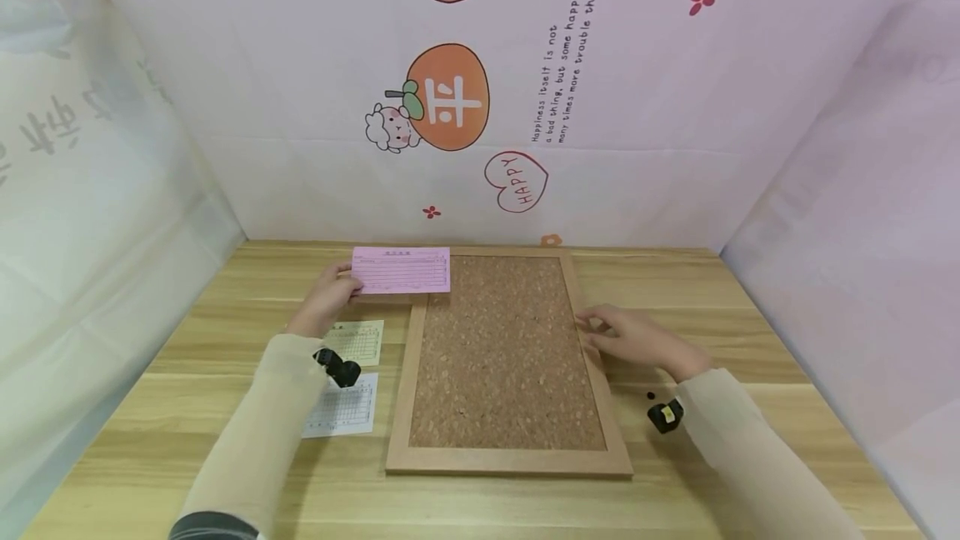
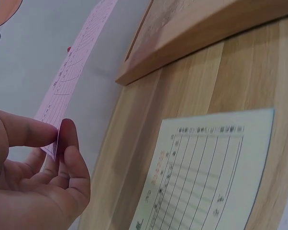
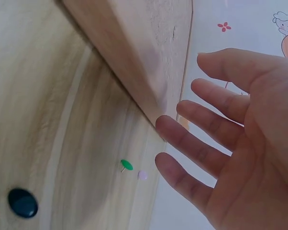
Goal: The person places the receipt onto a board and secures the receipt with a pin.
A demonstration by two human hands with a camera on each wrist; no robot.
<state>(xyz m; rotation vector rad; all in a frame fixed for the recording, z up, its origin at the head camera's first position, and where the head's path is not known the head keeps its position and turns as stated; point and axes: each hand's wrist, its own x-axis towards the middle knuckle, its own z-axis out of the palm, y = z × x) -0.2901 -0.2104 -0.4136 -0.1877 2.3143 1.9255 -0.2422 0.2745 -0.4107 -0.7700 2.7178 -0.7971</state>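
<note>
Left hand pinches one short end of a pink slip between thumb and fingers, lifting it off the table at the upper left corner of the corkboard. With only that end gripped, the free end could sag, twist or catch on the corkboard's raised frame. Right hand holds its fingers spread beside the corkboard's right edge; contact is unclear. A bump there might skew the board.

Right of the corkboard lie green, pale purple and black pins; a careless sweep could scatter them or prick a finger. Left of it, a yellowish slip and a white slip lie partly behind the left arm, where the sleeve might drag them.
</note>
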